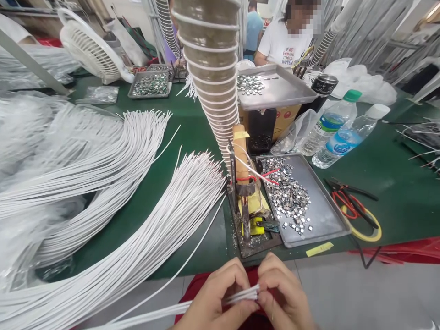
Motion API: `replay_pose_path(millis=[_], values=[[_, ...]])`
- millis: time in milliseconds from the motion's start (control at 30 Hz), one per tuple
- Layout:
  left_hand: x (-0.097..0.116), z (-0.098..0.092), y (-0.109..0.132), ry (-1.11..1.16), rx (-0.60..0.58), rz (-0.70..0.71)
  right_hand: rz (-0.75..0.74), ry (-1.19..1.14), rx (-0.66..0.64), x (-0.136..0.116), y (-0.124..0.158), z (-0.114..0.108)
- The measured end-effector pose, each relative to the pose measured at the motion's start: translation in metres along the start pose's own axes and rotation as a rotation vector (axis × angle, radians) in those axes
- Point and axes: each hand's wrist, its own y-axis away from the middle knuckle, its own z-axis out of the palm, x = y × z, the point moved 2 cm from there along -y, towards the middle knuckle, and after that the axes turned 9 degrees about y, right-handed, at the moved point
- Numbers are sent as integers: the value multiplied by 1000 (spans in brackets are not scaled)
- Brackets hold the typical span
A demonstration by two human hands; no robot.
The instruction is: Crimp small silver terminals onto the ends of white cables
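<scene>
My left hand (222, 293) is closed round a few white wires (165, 312), which trail off to the lower left. At their ends, my right hand (282, 291) pinches the tips with thumb and fingers; the exact tips are partly hidden. Just beyond my hands stands a soldering iron (242, 151) with a tan handle, upright in a dark metal stand (245, 250). Right of it, a metal tray (326, 220) holds many small shiny metal pieces (292, 197). A large bundle of white wires (165, 220) lies to the left, ends pointing at the stand.
A ribbed extraction hose (209, 59) hangs over the iron. Two water bottles (343, 140), pliers (357, 188) and a yellow tape roll (373, 229) are at the right. A white fan (92, 50) stands back left. A person in a white shirt (285, 43) is across the green table (192, 128).
</scene>
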Motion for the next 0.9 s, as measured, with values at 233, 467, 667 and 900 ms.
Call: replay_pose_path(millis=[233, 467, 667, 900], values=[[-2, -8, -2, 101, 86, -131, 148, 551, 50, 29, -13, -57], [-2, -12, -13, 189, 183, -137, 180, 878, -60, 73, -26, -85], [7, -16, -17, 185, 208, -86, 189, 486, 90, 38, -18, -65], [13, -17, -20, 257, 173, 29, 81, 202, 15, 11, -10, -18]])
